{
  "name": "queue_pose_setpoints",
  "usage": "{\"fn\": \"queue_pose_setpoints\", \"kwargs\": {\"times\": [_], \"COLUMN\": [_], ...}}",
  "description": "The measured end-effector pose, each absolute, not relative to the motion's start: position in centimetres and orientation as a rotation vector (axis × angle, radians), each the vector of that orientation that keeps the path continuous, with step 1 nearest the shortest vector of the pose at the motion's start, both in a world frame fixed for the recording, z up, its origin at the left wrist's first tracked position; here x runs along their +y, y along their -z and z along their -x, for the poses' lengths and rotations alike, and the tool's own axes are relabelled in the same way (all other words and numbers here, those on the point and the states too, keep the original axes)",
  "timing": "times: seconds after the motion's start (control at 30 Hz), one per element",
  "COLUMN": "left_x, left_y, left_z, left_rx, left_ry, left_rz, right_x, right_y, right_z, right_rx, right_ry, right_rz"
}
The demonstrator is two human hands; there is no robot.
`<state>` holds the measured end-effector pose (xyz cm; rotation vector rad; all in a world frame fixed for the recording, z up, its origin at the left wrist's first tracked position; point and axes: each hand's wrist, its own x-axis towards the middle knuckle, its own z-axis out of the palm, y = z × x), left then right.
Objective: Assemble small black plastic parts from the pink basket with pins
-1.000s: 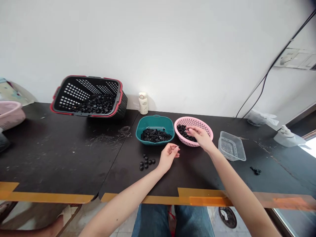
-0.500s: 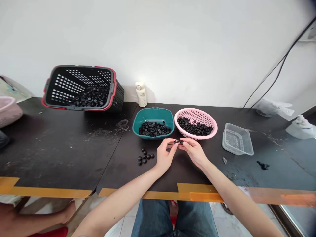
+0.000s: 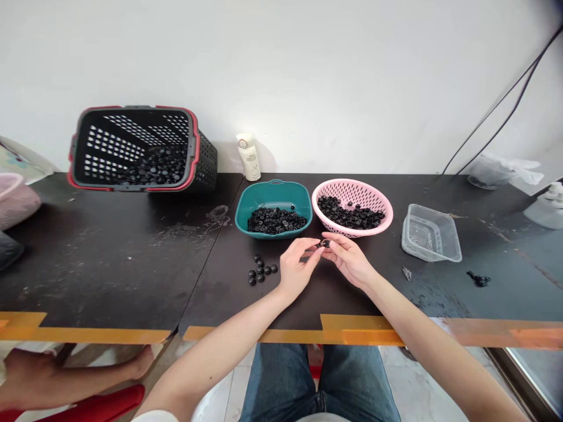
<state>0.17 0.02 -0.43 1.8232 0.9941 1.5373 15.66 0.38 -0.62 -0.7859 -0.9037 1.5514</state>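
Both of my hands meet above the dark table, just in front of the two bowls. Between the fingertips of my left hand point(image 3: 299, 262) and my right hand point(image 3: 349, 259) is a small round black plastic part point(image 3: 324, 242); both hands pinch it, and its details are partly hidden by fingers. Behind them stand a teal basin point(image 3: 246, 218) with many black ring-like pieces point(image 3: 276, 221) and a pink perforated basket point(image 3: 382, 205) with more black parts point(image 3: 349, 213). Left of my left hand, several black round caps point(image 3: 260, 271) lie in a loose group.
A grey-red basket point(image 3: 206, 158) holding black parts leans at the back left, near a white bottle point(image 3: 248, 158). At right are a clear plastic tub point(image 3: 431, 233), small metal pieces point(image 3: 406, 273) and black scraps point(image 3: 478, 279). Orange tape point(image 3: 360, 329) lines the front edge. Another person's leg point(image 3: 88, 375) shows lower left.
The camera view has shifted slightly. My hands stay together, with the fingers turned a little around the black part, which shows more clearly now.
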Motion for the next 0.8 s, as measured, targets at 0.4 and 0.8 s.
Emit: {"fn": "queue_pose_setpoints", "kwargs": {"times": [0.4, 0.8], "left_x": [-0.05, 0.06], "left_y": [0.61, 0.75], "left_z": [-0.25, -0.11], "left_rx": [0.963, 0.953], "left_ry": [-1.537, -1.517], "left_rz": [-1.857, -1.835], "right_x": [0.11, 0.15], "right_y": [1.23, 1.11], "right_z": [-15.48, -15.55], "right_rx": [-0.837, -0.896], "right_ry": [-1.555, -1.471], "right_rz": [0.853, 0.889]}}
